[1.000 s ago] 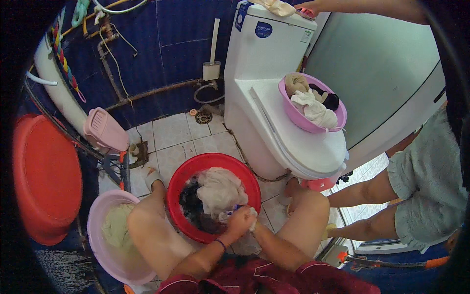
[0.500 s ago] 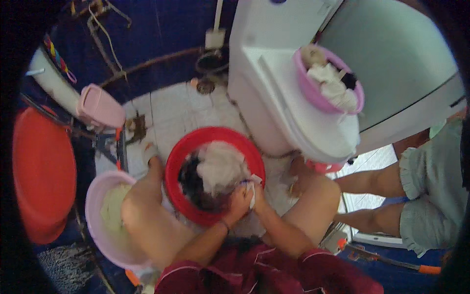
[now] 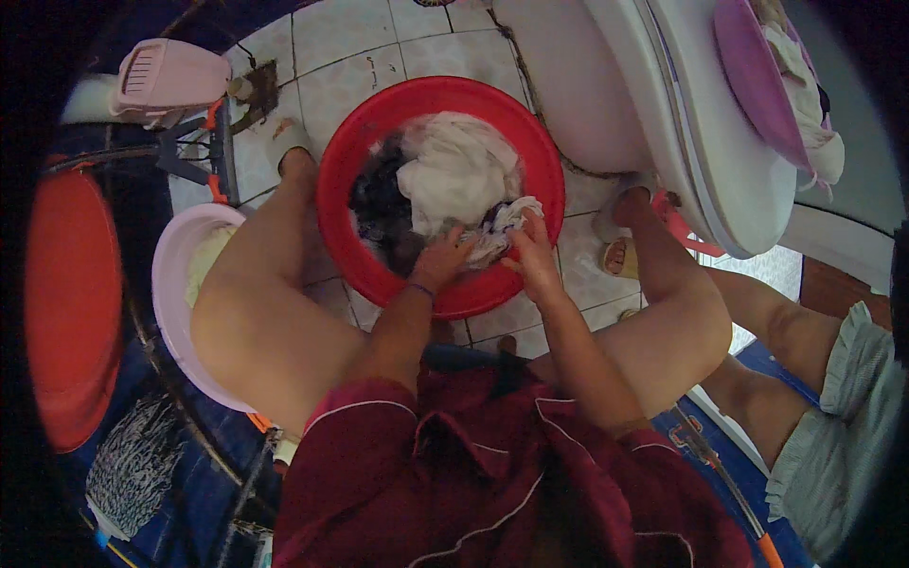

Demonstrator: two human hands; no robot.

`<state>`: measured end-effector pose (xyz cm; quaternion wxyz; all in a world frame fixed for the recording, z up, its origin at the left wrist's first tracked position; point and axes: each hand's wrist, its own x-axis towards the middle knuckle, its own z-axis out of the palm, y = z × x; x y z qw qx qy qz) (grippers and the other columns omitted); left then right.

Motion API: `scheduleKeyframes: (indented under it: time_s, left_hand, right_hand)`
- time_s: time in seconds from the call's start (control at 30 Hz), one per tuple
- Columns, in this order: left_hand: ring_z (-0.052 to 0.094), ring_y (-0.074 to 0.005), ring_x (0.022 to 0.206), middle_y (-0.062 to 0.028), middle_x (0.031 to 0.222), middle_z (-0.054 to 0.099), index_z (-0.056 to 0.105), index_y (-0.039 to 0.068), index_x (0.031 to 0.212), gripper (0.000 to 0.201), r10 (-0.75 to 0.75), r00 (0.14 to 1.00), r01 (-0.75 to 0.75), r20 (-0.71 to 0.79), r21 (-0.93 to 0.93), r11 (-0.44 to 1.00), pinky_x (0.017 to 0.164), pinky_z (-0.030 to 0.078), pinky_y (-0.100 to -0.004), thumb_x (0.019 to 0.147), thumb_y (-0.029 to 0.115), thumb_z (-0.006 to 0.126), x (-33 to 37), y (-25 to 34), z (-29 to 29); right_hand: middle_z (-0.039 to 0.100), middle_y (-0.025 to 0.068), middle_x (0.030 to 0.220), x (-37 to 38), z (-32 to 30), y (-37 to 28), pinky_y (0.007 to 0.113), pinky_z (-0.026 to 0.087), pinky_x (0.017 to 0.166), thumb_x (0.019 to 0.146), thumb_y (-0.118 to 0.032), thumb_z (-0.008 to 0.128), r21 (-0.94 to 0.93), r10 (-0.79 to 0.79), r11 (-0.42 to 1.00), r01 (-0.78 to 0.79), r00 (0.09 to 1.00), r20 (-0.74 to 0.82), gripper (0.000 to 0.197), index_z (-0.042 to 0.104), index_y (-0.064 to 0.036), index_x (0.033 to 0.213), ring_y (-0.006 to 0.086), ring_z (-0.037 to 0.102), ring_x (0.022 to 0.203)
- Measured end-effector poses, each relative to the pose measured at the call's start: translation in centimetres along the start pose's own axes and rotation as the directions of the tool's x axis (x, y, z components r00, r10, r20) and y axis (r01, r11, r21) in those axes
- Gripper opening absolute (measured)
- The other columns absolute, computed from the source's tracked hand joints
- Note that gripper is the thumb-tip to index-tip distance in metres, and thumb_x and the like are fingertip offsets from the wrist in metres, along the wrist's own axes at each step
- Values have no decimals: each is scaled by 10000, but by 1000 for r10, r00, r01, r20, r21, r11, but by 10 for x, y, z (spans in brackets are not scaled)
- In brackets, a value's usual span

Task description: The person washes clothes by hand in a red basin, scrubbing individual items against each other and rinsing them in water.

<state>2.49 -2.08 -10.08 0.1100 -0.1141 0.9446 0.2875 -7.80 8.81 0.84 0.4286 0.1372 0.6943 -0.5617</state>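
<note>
A red basin (image 3: 340, 248) stands on the floor between my knees, with soaked laundry in it. A white cloth (image 3: 454, 175) is bunched up in the middle, and a black cloth (image 3: 379, 204) lies in the water to its left. Over the basin's near side, my left hand (image 3: 441, 259) and my right hand (image 3: 535, 257) are closed on opposite ends of a smaller white cloth with dark markings (image 3: 494, 233). The left fingertips partly disappear against the fabric. Its underside is hidden.
At my left are a lilac basin (image 3: 170, 303) with pale cloth, a red tub (image 3: 74, 312), a pink bin (image 3: 170, 78) and a mop head (image 3: 137, 464). A purple basin (image 3: 757, 85) of clothes rests on the toilet lid (image 3: 705, 142). Another person's legs (image 3: 776, 322) are at right.
My view has tipped down, so the red basin appears higher. My hands, earlier together at the basin's near right rim, are now apart and lower over the laundry, the cloth spread between them.
</note>
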Motion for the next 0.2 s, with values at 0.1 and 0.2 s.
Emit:
scheduleKeyframes:
  time_s: [0.1, 0.2]
  left_hand:
    - [489, -308, 851, -100, 1161, 341, 421, 220, 1091, 424, 35, 969, -118, 245, 332, 936, 683, 444, -386, 683, 148, 512, 2, -14, 8]
    - [481, -291, 887, -106, 1232, 266, 409, 232, 1116, 482, -163, 918, 43, 362, 317, 947, 704, 443, -391, 658, 187, 549, 7, -13, -3]
  right_hand:
    - [284, 44, 1199, 10, -1, 12, 378, 364, 734, 718, -280, 508, -18, 44, 999, -43, 995, 85, 567, 238, -189, 1207, 205, 326, 1029]
    - [260, 42, 1215, 11, 2, 20, 444, 342, 767, 709, -352, 519, -46, 192, 981, -188, 976, 100, 602, 224, -197, 1211, 210, 290, 1077]
